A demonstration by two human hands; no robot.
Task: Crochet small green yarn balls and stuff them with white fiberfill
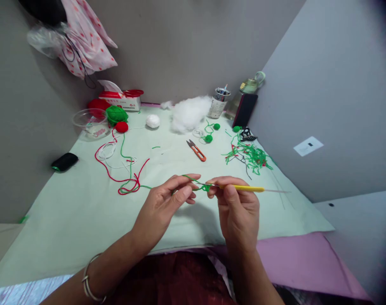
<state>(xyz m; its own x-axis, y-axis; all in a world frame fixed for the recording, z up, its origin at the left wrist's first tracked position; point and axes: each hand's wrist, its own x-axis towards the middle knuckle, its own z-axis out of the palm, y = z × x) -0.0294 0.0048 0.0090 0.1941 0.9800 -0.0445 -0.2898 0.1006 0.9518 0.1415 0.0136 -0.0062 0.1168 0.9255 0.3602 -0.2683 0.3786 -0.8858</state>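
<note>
My right hand is closed around the yellow handle of a crochet hook, whose metal shaft points left. On the hook's shaft sits a small piece of green crochet, close to my right fingertips. Green yarn runs from the table into my left hand, which is closed on it with the strand passing over the index finger. Both hands are above the table's near part, their fingertips a short gap apart. Where the yarn passes between the left fingers is partly hidden.
Orange thread snips lie beyond my hands. Green yarn scraps are heaped at the right. White stuffing, a white ball, a green yarn ball, a plastic tub and a phone stand farther back. Red yarn loops at the left.
</note>
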